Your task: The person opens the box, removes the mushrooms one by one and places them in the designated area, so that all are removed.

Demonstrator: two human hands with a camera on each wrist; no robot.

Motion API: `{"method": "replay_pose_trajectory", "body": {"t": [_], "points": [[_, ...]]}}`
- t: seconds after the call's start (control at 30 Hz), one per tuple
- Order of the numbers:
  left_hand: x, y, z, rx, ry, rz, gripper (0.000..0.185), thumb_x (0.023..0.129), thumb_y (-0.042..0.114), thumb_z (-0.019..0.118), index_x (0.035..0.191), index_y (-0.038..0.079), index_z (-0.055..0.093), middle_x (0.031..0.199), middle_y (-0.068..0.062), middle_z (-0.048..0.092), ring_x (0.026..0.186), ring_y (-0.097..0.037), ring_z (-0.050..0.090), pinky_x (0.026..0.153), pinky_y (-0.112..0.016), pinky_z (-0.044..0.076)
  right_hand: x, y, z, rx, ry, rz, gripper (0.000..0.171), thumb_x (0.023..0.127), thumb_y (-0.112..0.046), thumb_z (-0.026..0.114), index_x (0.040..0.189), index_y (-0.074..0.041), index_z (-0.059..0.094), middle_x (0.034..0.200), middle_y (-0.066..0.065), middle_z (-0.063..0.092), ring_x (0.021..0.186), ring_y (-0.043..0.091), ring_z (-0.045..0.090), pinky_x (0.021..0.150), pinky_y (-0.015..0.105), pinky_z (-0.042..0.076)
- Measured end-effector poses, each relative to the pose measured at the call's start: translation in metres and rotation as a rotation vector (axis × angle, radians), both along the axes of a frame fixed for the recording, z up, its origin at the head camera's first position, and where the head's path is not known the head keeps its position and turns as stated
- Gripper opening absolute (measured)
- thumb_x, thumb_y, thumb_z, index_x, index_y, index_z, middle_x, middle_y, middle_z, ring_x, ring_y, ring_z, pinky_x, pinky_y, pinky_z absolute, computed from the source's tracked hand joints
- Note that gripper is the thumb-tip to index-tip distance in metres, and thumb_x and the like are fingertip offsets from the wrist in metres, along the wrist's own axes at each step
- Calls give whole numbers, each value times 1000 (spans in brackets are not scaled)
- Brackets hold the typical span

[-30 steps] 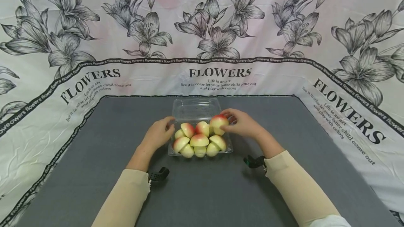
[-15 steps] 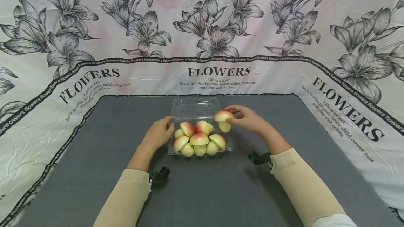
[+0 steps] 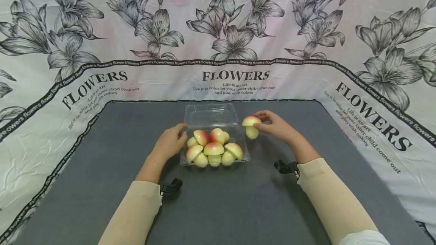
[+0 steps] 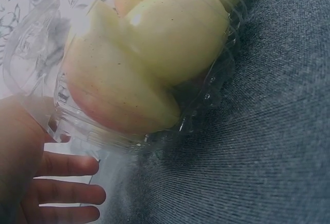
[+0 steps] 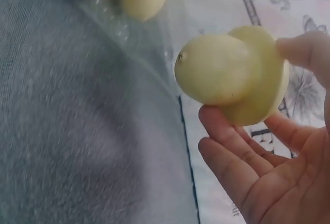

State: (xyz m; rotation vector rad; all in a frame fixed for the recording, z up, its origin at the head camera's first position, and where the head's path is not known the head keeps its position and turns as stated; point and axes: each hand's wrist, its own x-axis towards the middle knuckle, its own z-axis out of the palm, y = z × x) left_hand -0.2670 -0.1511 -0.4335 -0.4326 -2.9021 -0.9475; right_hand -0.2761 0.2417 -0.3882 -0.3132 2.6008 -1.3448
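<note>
My right hand (image 3: 276, 127) holds a toy mushroom (image 3: 252, 127) with a red-topped cream cap above the table, just right of the clear plastic box (image 3: 246, 158). The right wrist view shows the thumb and fingertips gripping the mushroom's cap (image 5: 270, 87), its round pale stem (image 5: 214, 69) facing away from the palm. My left hand (image 3: 169, 141) rests at the box's left edge, index finger and thumb apart. Its other fingers (image 4: 69, 190) stretch out straight beside the clear wall in the left wrist view. Several similar mushrooms (image 3: 214, 149) lie in the box.
The box's clear lid (image 3: 210, 114) stands open at the back. Grey cloth (image 3: 218, 207) covers the table. A white flower-printed curtain (image 3: 235, 82) with a black lettered band rises behind and along both sides.
My right hand has lifted the mushroom out of the box's back right corner and carried it to the right, past the box's edge. My left hand has stayed at the box.
</note>
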Motion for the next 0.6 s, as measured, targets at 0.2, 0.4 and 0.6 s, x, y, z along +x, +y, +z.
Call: {"method": "replay_pose_trajectory", "body": {"t": [0.2,0.4,0.6], "points": [[-1,0,-1,10,-4,-10,44,106,21,51,146,5,54,99,-9,68,74,-21,59,70,-44,49,-5,6,-9,33,-17,-67,61,101,-36,65,144,1,41,139,28,49,121,41,56,101,56,45],[-1,-1,0,9,-8,-10,44,106,22,50,146,5,54,97,-8,67,70,-19,59,70,-43,49,-13,9,-23,57,-38,-118,61,103,-35,63,144,5,42,140,32,50,114,40,61,101,52,47],[-2,-3,0,7,-11,-7,44,105,22,50,146,5,54,97,-8,68,69,-18,59,69,-42,49,-16,8,-32,33,-86,-153,62,104,-35,60,147,5,41,144,31,48,112,35,62,100,47,49]]}}
